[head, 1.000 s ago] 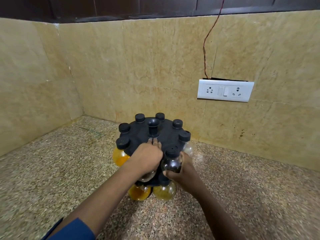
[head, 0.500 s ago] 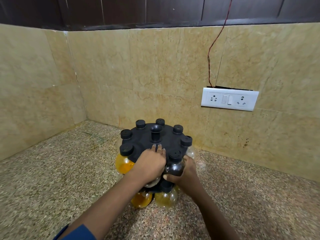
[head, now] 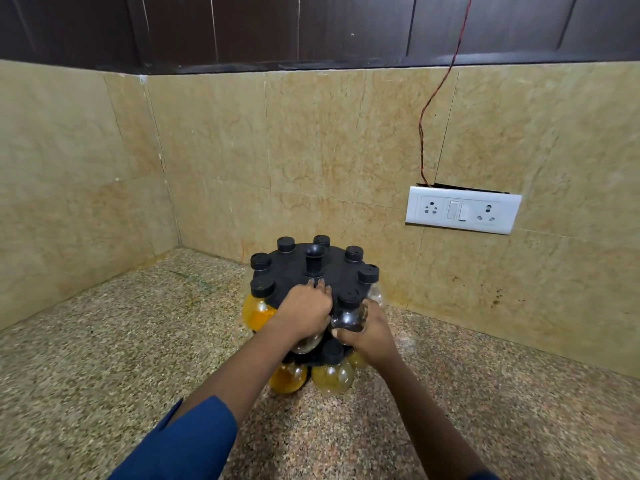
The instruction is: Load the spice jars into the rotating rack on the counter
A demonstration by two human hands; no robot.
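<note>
A black round rotating rack (head: 332,271) stands on the speckled counter near the back wall, with a knob handle (head: 314,258) in its middle. Several round jars with black caps hang around its upper and lower tiers, some with orange or yellow contents (head: 258,311). My left hand (head: 304,311) lies on the rack's near top edge, fingers pointing at the knob, covering a clear jar below it. My right hand (head: 370,332) grips a dark-filled jar (head: 348,315) at the rack's near right slot.
A white socket and switch plate (head: 462,210) is on the tiled wall at right, with a red wire (head: 436,98) running up from it. The counter (head: 104,358) meets the wall corner at the left. Dark cabinets run above.
The view has tilted up slightly, so the rack sits lower in frame. Both hands stay on the rack and the dark jar in nearly the same grip.
</note>
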